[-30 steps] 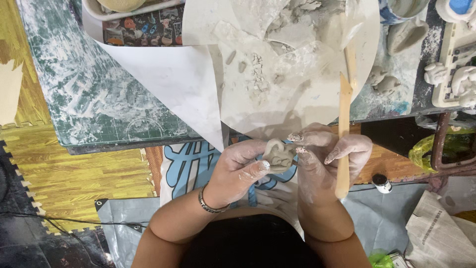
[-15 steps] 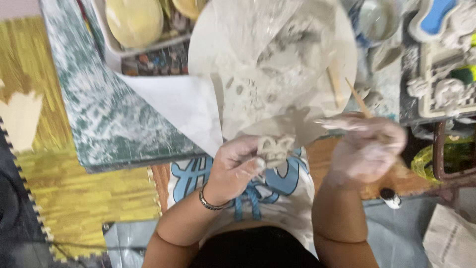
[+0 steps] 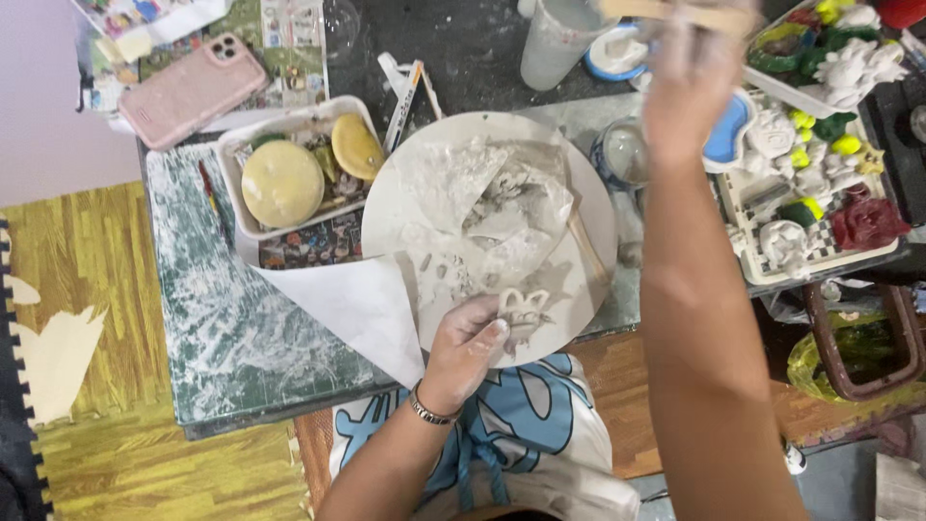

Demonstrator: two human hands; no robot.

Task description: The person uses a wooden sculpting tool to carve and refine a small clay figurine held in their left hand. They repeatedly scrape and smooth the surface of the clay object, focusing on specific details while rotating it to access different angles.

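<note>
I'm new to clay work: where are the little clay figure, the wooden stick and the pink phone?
clay figure [image 3: 523,311], head view, its upper middle.
wooden stick [image 3: 675,12], head view, mid-length.
pink phone [image 3: 193,89], head view, centre of its back.

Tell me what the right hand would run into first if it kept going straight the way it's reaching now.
The right hand, gripping a flat wooden stick, points toward the table's far edge. Little shows beyond it before the picture ends; the white cup sits to its left, probably off that line. Depth is unclear.

Your right hand [image 3: 690,72] is motion-blurred, so its grip on the wooden stick [image 3: 675,12] is unclear. The picture's top edge cuts that stick off. Your left hand [image 3: 473,347] hides part of the small clay figure [image 3: 524,311].
</note>
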